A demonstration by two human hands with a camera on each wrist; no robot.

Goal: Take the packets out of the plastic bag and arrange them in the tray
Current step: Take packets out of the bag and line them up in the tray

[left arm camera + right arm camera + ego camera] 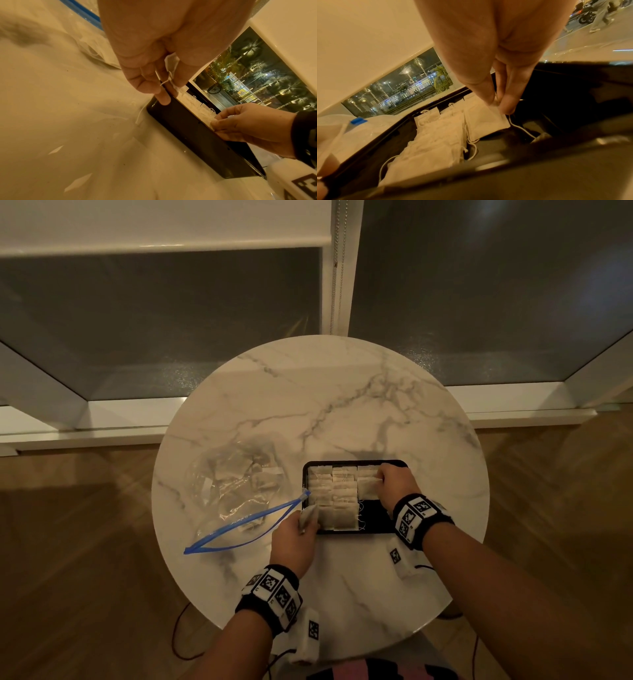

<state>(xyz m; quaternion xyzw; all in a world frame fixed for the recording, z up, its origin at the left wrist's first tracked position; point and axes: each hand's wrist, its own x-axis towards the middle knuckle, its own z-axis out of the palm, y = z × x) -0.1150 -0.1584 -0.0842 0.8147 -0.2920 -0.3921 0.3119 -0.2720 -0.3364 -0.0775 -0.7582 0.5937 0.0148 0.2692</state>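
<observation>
bag [233, 491] first, on the far left: clear plastic with a blue zip strip, slumped on the tabletop [308, 392], a few pale packets visible through it. it lies just left of the tray and its blue strip runs up to the tray's left edge.

next comes the left hand [294, 537], at the tray's near-left corner, fingers curled round a spare packet [308, 517] — from the left wrist view a white corner and string poke out between its fingers [145, 83], one fingertip touching the tray's dark rim.

right of that, the tray [373, 517], black and rectangular, long axis running left to right. two columns of packets [334, 498] fill the left and middle from far edge to near edge, overlapped like tiles. the right column is only begun at the far end; the near-right floor is bare.

furthest right, the right hand [394, 481] pinches the held packet [485, 123] by its far-right corner between thumb and fingertips, the packet lying low over the started column, its string trailing toward the near side.

the gap to fill sits directly toward the person from the right hand, so that hand is the nearer one for it — the left hand's packet would have to cross both full columns or be passed over.
</observation>
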